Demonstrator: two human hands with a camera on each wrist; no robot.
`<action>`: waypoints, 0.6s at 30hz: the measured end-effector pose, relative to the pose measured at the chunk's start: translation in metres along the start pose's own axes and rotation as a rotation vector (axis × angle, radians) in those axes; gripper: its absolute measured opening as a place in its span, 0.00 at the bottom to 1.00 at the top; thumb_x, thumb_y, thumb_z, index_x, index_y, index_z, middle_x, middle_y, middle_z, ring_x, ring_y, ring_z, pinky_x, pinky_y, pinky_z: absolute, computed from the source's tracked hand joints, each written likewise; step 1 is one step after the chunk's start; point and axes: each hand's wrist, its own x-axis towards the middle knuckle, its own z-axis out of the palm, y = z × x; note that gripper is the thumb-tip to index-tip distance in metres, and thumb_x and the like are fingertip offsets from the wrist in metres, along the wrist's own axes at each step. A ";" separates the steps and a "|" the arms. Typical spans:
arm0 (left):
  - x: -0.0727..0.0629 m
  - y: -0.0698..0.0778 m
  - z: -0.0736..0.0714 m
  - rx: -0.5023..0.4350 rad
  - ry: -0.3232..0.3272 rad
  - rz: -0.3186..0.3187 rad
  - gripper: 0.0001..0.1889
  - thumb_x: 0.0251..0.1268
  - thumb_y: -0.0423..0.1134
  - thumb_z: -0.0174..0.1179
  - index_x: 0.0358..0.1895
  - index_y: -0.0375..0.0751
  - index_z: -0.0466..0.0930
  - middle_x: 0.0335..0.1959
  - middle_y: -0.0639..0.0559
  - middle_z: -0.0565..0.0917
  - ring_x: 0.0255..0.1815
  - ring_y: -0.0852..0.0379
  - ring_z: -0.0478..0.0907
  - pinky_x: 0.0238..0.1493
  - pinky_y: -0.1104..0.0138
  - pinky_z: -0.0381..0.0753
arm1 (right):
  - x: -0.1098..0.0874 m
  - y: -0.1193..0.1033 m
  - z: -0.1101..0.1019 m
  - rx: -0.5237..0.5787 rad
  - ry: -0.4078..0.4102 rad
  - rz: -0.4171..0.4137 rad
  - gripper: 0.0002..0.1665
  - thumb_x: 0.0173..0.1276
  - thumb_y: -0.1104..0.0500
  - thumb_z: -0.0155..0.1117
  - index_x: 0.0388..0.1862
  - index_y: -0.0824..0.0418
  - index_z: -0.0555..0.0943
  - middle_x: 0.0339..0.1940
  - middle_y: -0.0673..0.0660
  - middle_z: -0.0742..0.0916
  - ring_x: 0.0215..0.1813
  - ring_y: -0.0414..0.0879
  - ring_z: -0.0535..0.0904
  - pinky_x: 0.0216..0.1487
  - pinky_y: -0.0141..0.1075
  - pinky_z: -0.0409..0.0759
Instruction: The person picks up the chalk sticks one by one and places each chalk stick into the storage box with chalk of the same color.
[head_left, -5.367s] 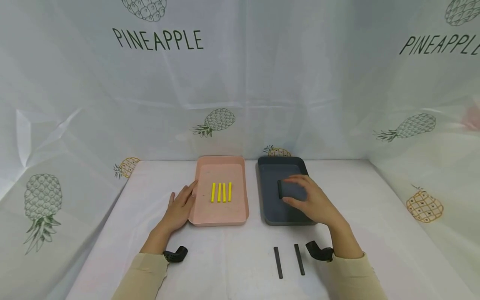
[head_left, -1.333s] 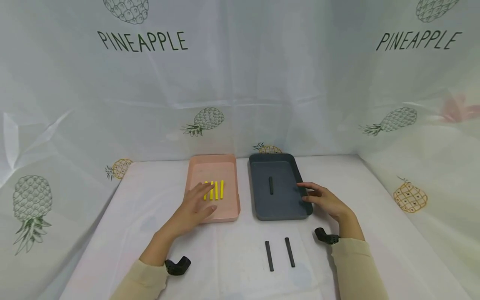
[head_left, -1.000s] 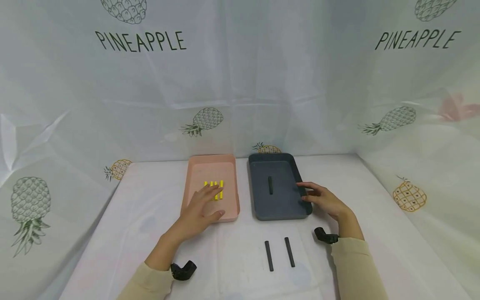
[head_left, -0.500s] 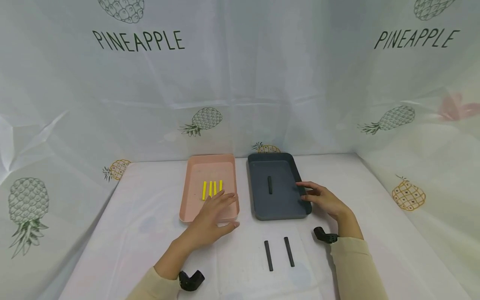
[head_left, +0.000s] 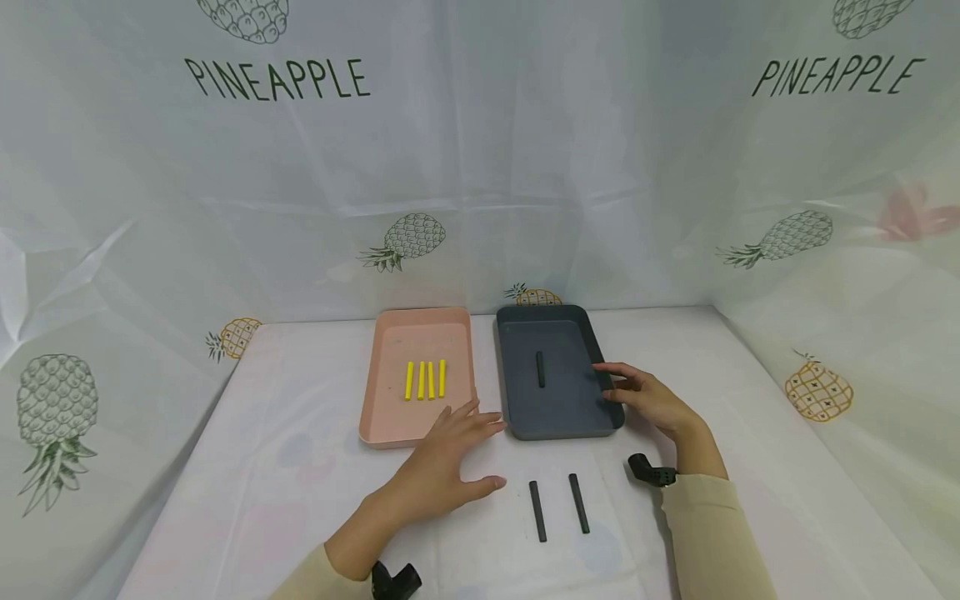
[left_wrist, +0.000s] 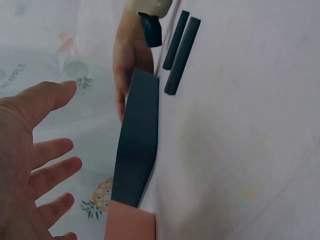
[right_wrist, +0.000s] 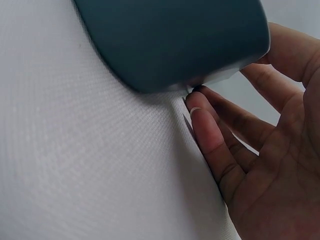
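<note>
My left hand hovers palm down past the near right corner of the pink tray, fingers spread, holding nothing. Its thumb points toward two dark sticks lying apart on the table. My right hand holds the right rim of the dark grey tray, thumb and forefinger over the edge. In the right wrist view the other fingers sit low against the tray's outside. One dark stick lies inside that tray. Several yellow sticks stand in a row in the pink tray.
A white cloth covers the table. Behind it hangs a pineapple-print curtain, which also closes off both sides. The two trays stand side by side at the back with a narrow gap. A black camera sits on the right wrist.
My left hand has gone from the pink tray's left rim, across the yellow sticks, then right and nearer. My right hand has left the dark stick in the tray for the tray's rim.
</note>
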 end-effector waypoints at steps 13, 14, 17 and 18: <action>0.001 0.028 0.018 0.095 -0.088 0.043 0.36 0.62 0.60 0.72 0.72 0.55 0.75 0.76 0.59 0.73 0.85 0.45 0.57 0.83 0.41 0.53 | 0.000 0.002 0.000 -0.002 0.007 0.013 0.34 0.76 0.52 0.66 0.78 0.50 0.70 0.81 0.65 0.67 0.80 0.68 0.63 0.77 0.70 0.59; 0.001 0.030 0.021 0.110 -0.087 0.052 0.36 0.62 0.60 0.72 0.72 0.54 0.75 0.76 0.59 0.74 0.84 0.45 0.58 0.83 0.41 0.55 | 0.000 0.002 0.000 -0.001 0.008 0.015 0.34 0.76 0.52 0.66 0.78 0.50 0.70 0.81 0.65 0.67 0.80 0.68 0.63 0.77 0.71 0.59; 0.002 0.033 0.028 0.157 -0.094 0.073 0.37 0.62 0.63 0.70 0.72 0.53 0.75 0.74 0.58 0.75 0.83 0.46 0.61 0.83 0.44 0.59 | 0.001 0.002 0.000 0.002 0.009 0.017 0.34 0.76 0.52 0.66 0.78 0.50 0.70 0.82 0.65 0.67 0.81 0.69 0.60 0.77 0.71 0.58; 0.002 0.034 0.030 0.167 -0.102 0.074 0.37 0.63 0.63 0.70 0.72 0.52 0.75 0.74 0.57 0.75 0.82 0.47 0.62 0.83 0.46 0.60 | 0.001 0.002 0.000 0.002 0.008 0.016 0.34 0.76 0.53 0.66 0.78 0.50 0.70 0.82 0.65 0.67 0.81 0.69 0.60 0.78 0.71 0.58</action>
